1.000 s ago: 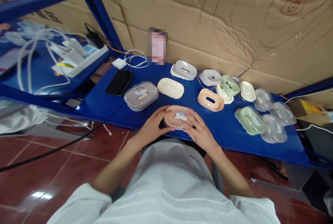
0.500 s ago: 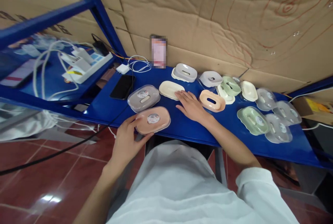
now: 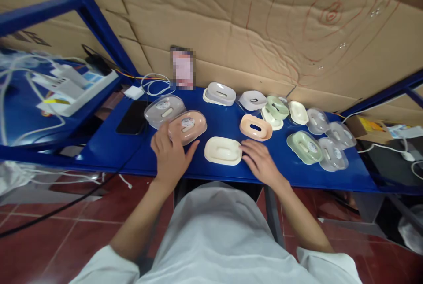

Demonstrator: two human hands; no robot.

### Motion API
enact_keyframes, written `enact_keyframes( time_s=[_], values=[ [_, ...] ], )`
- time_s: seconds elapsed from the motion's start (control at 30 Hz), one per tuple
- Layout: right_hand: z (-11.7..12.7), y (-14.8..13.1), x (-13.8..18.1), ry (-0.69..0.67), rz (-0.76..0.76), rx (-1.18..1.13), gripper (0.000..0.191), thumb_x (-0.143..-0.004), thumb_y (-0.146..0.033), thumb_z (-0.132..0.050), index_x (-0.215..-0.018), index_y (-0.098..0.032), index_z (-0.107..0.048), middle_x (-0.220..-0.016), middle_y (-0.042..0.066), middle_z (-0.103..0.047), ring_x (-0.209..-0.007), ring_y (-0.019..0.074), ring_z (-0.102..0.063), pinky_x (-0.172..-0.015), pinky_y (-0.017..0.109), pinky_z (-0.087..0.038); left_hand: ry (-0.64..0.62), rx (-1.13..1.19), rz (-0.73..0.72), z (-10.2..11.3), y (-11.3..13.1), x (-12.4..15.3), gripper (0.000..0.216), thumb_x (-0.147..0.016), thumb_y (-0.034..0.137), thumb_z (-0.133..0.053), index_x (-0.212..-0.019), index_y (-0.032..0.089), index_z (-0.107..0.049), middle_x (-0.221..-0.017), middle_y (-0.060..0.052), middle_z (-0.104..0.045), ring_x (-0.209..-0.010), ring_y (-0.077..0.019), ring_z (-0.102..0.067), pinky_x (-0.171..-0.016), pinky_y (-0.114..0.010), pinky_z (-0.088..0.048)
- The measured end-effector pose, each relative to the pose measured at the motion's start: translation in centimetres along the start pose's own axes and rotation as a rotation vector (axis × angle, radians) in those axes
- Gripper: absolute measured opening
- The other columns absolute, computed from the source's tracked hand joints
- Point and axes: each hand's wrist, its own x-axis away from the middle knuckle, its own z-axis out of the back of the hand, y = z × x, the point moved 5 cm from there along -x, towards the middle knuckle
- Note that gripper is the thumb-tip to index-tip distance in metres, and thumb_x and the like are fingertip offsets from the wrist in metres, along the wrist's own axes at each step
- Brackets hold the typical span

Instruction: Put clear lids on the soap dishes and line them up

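Observation:
My left hand [image 3: 171, 154] grips the near edge of a pink lidded soap box [image 3: 187, 126], which rests on the blue shelf [image 3: 109, 147] against a grey lidded box [image 3: 164, 109]. My right hand [image 3: 260, 162] lies with its fingers stretched out, touching the right end of a cream soap dish [image 3: 223, 150] near the shelf's front edge. A peach dish with a slot [image 3: 255, 127] sits just behind the right hand.
Several more soap boxes and clear lids [image 3: 307, 132] fill the right side of the shelf. A black phone [image 3: 132, 117], a white charger and cable [image 3: 148, 86] lie at left. A power strip [image 3: 71, 88] sits on the adjoining shelf. Cardboard [image 3: 264, 24] backs everything.
My left hand carried the pink box from the front edge up and left beside the grey box. My right hand pulled the cream dish from the back toward the front edge.

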Motion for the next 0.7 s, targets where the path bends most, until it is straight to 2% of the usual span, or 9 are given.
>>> enact_keyframes(
  time_s=[0.1, 0.17, 0.23, 0.3, 0.4, 0.5, 0.6, 0.7],
  values=[
    [1.0, 4.6, 0.5, 0.113, -0.248, 0.13, 0.041, -0.112, -0.036, -0.052, -0.15, -0.023, -0.06, -0.159, 0.015, -0.06, -0.153, 0.0335, -0.051, -0.124, 0.06, -0.037, -0.205, 0.147, -0.316, -0.8, 3.4, 1.2, 0.046, -0.107, 0.035, -0.061, -0.151, 0.022, -0.059, -0.164, -0.02, -0.051, -0.155, -0.0389, -0.047, -0.125, -0.062, -0.04],
    [1.3, 6.8, 0.6, 0.13, -0.324, 0.138, 0.035, -0.11, -0.04, -0.055, -0.138, -0.022, -0.067, -0.152, 0.015, -0.066, -0.15, 0.0376, -0.053, -0.123, 0.065, -0.035, -0.357, 0.215, -0.44, -1.4, 4.5, 2.5, 0.033, -0.109, 0.032, -0.057, -0.139, 0.025, -0.068, -0.159, -0.015, -0.058, -0.152, -0.0336, -0.052, -0.125, -0.056, -0.045],
    [1.6, 7.8, 0.6, 0.149, -0.326, 0.025, 0.026, -0.108, -0.044, -0.06, -0.116, -0.023, -0.074, -0.135, 0.012, -0.075, -0.141, 0.0367, -0.061, -0.12, 0.061, -0.039, -0.405, 0.239, -0.427, -1.7, 4.4, 3.3, 0.027, -0.109, 0.03, -0.056, -0.129, 0.023, -0.073, -0.154, -0.014, -0.063, -0.149, -0.0318, -0.056, -0.123, -0.053, -0.049],
    [1.9, 8.0, 0.7, 0.199, -0.351, -0.168, 0.026, -0.105, -0.049, -0.065, -0.103, -0.024, -0.074, -0.118, 0.008, -0.079, -0.123, 0.0318, -0.071, -0.111, 0.051, -0.05, -0.396, 0.252, -0.382, -1.8, 4.0, 3.7, 0.024, -0.108, 0.028, -0.057, -0.123, 0.023, -0.075, -0.148, -0.013, -0.067, -0.147, -0.0306, -0.058, -0.12, -0.05, -0.052],
    [1.8, 8.3, 1.2, 0.327, -0.503, -0.448, 0.035, -0.104, -0.058, -0.062, -0.104, -0.024, -0.072, -0.1, 0.004, -0.078, -0.097, 0.0241, -0.073, -0.092, 0.04, -0.057, -0.373, 0.278, -0.355, -1.7, 3.7, 3.7, 0.021, -0.106, 0.025, -0.061, -0.119, 0.024, -0.076, -0.142, -0.011, -0.07, -0.145, -0.0297, -0.059, -0.119, -0.048, -0.053],
    [0.7, 9.3, 1.7, 0.432, -0.686, -0.612, 0.048, -0.107, -0.066, -0.051, -0.112, -0.023, -0.072, -0.107, 0.006, -0.077, -0.103, 0.0245, -0.071, -0.091, 0.039, -0.058, -0.364, 0.297, -0.349, -1.6, 3.8, 3.4, 0.019, -0.104, 0.025, -0.063, -0.117, 0.023, -0.077, -0.14, -0.011, -0.071, -0.143, -0.0295, -0.06, -0.118, -0.048, -0.054],
    [0.6, 10.0, 2.0, 0.517, -0.769, -0.502, 0.056, -0.109, -0.065, -0.042, -0.133, -0.022, -0.068, -0.125, 0.012, -0.073, -0.116, 0.0284, -0.069, -0.099, 0.047, -0.058, -0.356, 0.296, -0.347, -1.6, 3.9, 3.4, 0.018, -0.105, 0.024, -0.063, -0.116, 0.024, -0.077, -0.14, -0.01, -0.072, -0.143, -0.0295, -0.061, -0.116, -0.048, -0.054],
    [2.3, 8.7, 2.2, 0.605, -0.666, -0.153, 0.057, -0.112, -0.057, -0.04, -0.147, -0.018, -0.062, -0.146, 0.021, -0.06, -0.137, 0.0337, -0.059, -0.115, 0.057, -0.048, -0.347, 0.292, -0.36, -1.7, 3.9, 3.5, 0.018, -0.105, 0.025, -0.063, -0.117, 0.023, -0.076, -0.139, -0.01, -0.072, -0.142, -0.03, -0.061, -0.115, -0.049, -0.055]
  ],
)
